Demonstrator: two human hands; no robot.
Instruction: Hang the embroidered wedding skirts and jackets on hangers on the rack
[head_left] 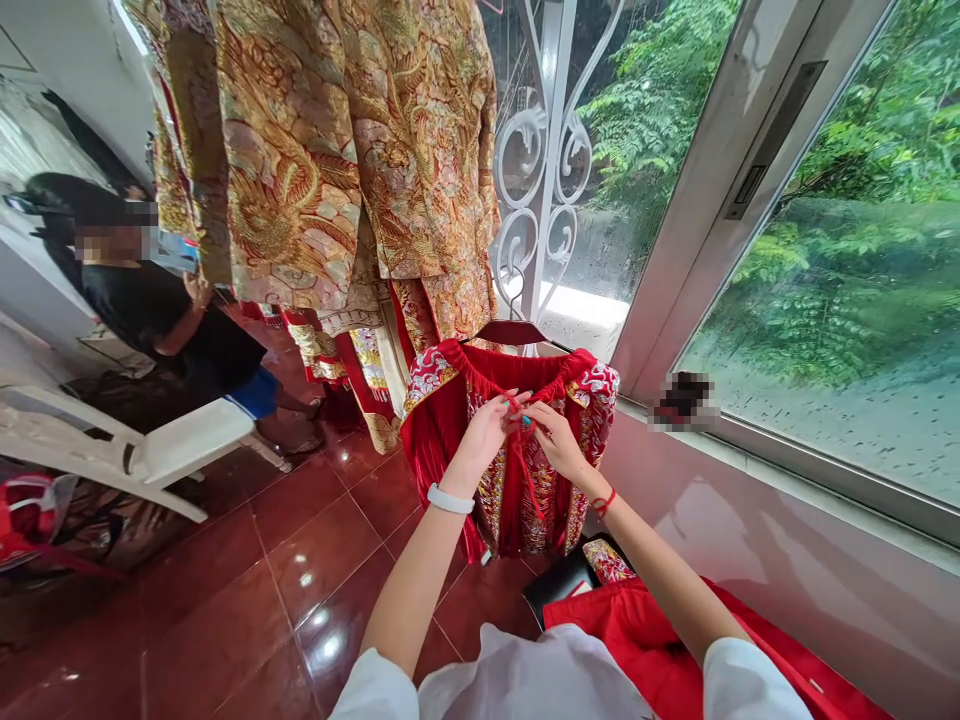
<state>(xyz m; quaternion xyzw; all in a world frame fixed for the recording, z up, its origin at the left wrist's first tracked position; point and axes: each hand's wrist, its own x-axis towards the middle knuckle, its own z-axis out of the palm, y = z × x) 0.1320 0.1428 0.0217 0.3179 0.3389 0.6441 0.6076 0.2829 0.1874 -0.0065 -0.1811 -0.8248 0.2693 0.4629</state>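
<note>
In front of me a red embroidered skirt (442, 430) hangs from a dark hanger (513, 332), its gathered waistband at hand height. My left hand (487, 430) and my right hand (549, 432) meet at the front of that waistband. Both have their fingers pinched on a thin red drawstring (529, 480), whose loose end dangles down over the embroidery. A white bangle (451, 499) circles my left wrist, and a red cord (603, 502) is on the right one. Exactly how the string is looped between the fingertips is too small to tell.
Gold embroidered jackets (300, 170) hang at the upper left. Red cloth (637, 630) lies over a black seat (559, 585) at the lower right. White scrollwork (551, 150) and a window (840, 300) stand beyond. A person (165, 310) is near a white chair (191, 440) at left.
</note>
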